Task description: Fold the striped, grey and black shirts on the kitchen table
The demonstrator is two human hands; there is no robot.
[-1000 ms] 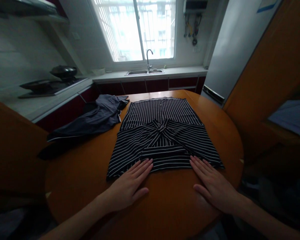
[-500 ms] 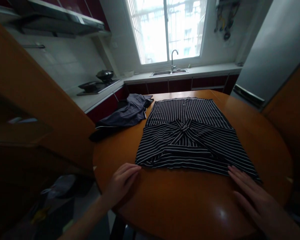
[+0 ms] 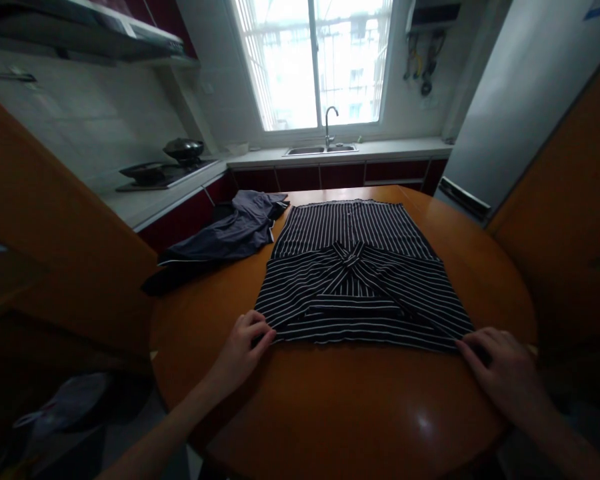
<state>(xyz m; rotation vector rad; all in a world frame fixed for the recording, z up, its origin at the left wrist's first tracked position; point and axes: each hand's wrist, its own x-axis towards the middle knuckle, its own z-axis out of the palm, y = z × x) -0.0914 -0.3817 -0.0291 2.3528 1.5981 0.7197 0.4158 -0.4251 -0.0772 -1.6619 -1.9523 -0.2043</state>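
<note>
A black garment with white stripes (image 3: 305,283) lies flat on the wooden table (image 3: 340,407). Its front bears a knotted tie, and small buttons run up the middle of the part beyond. At the near left corner, my left hand (image 3: 245,343) pinches the hem between thumb and fingers. My right hand (image 3: 503,367) grips the opposite near corner the same way, with thumb and bent fingers closed on the cloth. The hem between the two hands lies fairly straight along the tabletop.
Crumpled dark grey clothing (image 3: 230,230) with white piping lies left of the striped garment, partly over the table edge. Behind the table are a counter with a sink (image 3: 320,150) and a stove with a wok (image 3: 183,150). A refrigerator (image 3: 510,100) stands at the right.
Both hands have gone from lying with fingers outstretched at the hem to pinching its near corners. The view has shifted slightly to the right.
</note>
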